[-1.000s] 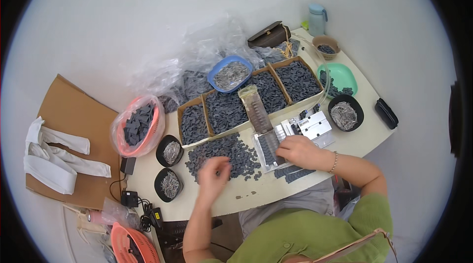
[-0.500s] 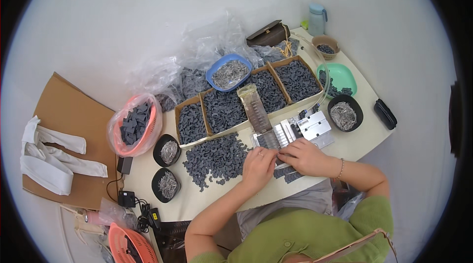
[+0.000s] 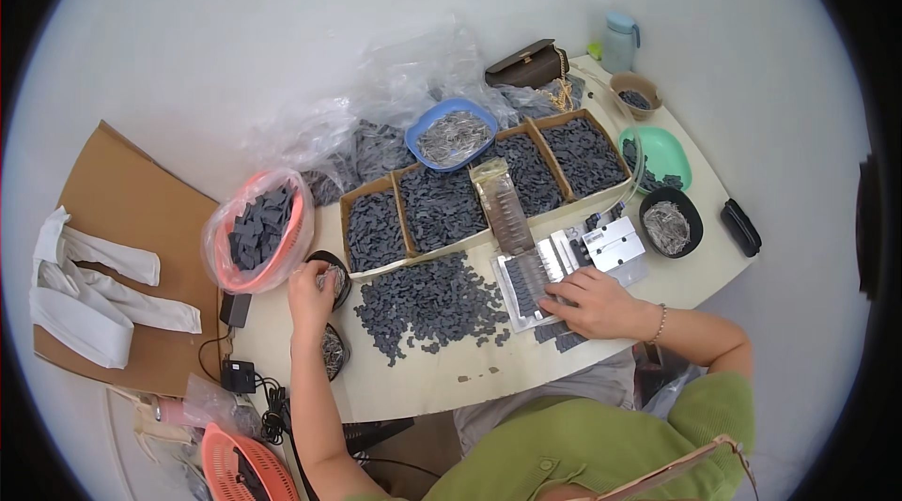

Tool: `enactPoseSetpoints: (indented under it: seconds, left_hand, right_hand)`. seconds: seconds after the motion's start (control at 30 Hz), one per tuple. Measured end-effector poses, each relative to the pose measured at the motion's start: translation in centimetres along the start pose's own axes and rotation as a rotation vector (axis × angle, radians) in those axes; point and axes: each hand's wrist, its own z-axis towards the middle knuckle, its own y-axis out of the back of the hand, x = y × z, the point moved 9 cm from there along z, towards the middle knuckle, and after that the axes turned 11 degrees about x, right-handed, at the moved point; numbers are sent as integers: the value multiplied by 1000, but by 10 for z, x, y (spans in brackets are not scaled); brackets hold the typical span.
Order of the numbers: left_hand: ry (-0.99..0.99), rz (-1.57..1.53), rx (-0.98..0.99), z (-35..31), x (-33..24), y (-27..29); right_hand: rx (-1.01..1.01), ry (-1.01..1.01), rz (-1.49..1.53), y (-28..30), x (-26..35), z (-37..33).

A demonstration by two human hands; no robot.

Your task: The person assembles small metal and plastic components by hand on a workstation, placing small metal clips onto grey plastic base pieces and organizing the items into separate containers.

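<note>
My left hand (image 3: 311,296) reaches into the upper small black bowl (image 3: 340,294) of thin metal pins, its fingers bent and closed among them. Whatever they pinch is too small to make out. At the metal fixture (image 3: 503,287), my right hand (image 3: 598,304) rests with its fingertips drawn together at the edge of a row of dark grey plastic pieces (image 3: 523,283). Anything between those fingertips is hidden. Beneath that hand, more joined dark pieces (image 3: 567,342) lie by the table's near edge. A silver block (image 3: 615,243) with tubing forms the fixture's right end.
A loose heap of dark pieces (image 3: 423,304) covers the table left of the fixture. Behind stands a divided cardboard tray (image 3: 456,245) full of them. A blue bowl (image 3: 413,146), a green tray (image 3: 678,149) and a black bowl (image 3: 696,219) stand around it.
My left hand has left the fixture and moved left to the upper black bowl. My right hand stays at the fixture. The whole view has shifted slightly.
</note>
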Motion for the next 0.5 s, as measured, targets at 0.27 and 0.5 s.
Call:
enactPoseSetpoints:
  seconds: [0.27,0.5]
  left_hand:
    - [174,211,352,2,50,-36]
    - [172,174,335,0,43,-19]
  right_hand:
    - [-93,-89,161,35,-84,69]
    - [0,-344,117,15,-191,196]
